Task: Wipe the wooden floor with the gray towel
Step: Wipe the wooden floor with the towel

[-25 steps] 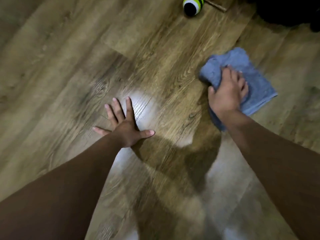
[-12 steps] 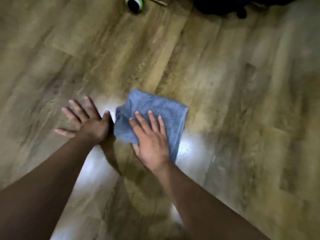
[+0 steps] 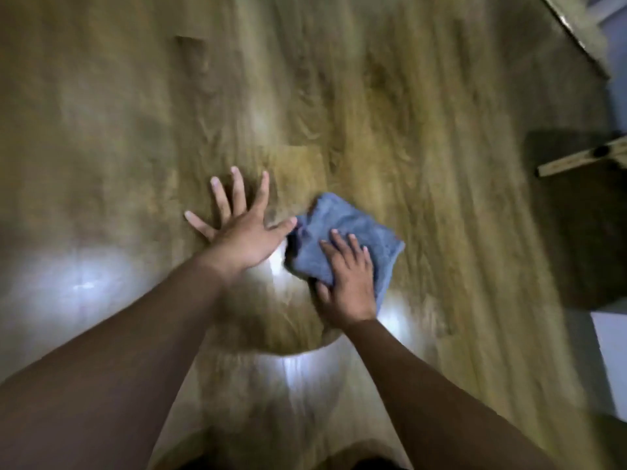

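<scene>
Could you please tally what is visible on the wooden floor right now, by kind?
Hands pressed flat: 2, the left hand on bare wooden floor and the right hand on the towel
Gray towels: 1, the gray towel
Wooden sticks: 1, the wooden stick at the right edge
Total: 4

Wooden floor (image 3: 356, 106): grained brown planks with a glossy finish (pale glare patches lie below both hands). Gray towel (image 3: 342, 228), under the right hand (image 3: 349, 283): soft, matt, napped cloth.
</scene>
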The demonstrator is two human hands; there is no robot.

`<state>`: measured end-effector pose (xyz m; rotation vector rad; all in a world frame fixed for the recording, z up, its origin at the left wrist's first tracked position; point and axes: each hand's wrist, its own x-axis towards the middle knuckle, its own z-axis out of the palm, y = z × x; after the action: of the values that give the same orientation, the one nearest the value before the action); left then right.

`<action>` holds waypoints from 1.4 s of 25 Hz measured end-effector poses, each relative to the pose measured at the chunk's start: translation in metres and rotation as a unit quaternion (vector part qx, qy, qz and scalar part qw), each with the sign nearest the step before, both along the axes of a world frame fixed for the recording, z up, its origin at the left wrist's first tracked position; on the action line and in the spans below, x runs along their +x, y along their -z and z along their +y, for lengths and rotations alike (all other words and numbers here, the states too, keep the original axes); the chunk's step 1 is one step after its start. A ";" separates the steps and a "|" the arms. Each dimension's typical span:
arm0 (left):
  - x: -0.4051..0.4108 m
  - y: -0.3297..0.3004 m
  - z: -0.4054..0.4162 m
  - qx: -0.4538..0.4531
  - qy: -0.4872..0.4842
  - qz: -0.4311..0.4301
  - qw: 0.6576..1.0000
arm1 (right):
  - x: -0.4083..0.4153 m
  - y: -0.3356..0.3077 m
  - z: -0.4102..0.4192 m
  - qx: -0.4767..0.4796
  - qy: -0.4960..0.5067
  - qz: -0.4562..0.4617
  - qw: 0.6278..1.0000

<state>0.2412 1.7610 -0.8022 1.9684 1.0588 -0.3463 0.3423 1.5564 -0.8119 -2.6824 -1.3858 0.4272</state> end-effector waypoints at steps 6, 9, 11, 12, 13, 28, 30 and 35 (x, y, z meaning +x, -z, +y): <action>0.074 0.004 -0.059 -0.007 0.089 0.158 0.983 | 0.144 -0.010 -0.138 0.017 0.210 0.008 0.977; 0.079 0.004 -0.058 -0.010 0.069 0.185 0.980 | 0.204 -0.003 -0.137 0.037 0.233 -0.007 0.972; 0.079 0.001 -0.059 -0.012 0.086 0.203 0.975 | 0.240 -0.001 -0.115 0.039 0.278 -0.015 0.960; 0.082 -0.002 -0.059 -0.014 0.085 0.214 0.973 | 0.254 0.000 -0.097 0.044 0.310 -0.018 0.950; 0.085 -0.005 -0.059 -0.016 0.079 0.225 0.971 | 0.261 0.001 -0.078 0.050 0.342 -0.023 0.938; 0.080 0.007 -0.060 0.023 0.083 0.203 0.975 | 0.044 0.007 -0.165 0.024 -0.055 0.005 0.998; 0.080 0.006 -0.060 0.018 0.081 0.206 0.975 | 0.063 0.004 -0.198 0.008 -0.034 0.002 0.999; 0.083 -0.005 -0.061 0.000 0.093 0.210 0.973 | 0.165 -0.007 -0.240 0.016 0.187 -0.005 0.982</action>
<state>0.3239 1.6998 -0.7977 2.0482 1.1292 -0.8964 0.5073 1.3163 -0.8045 -2.8293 -0.8486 0.3496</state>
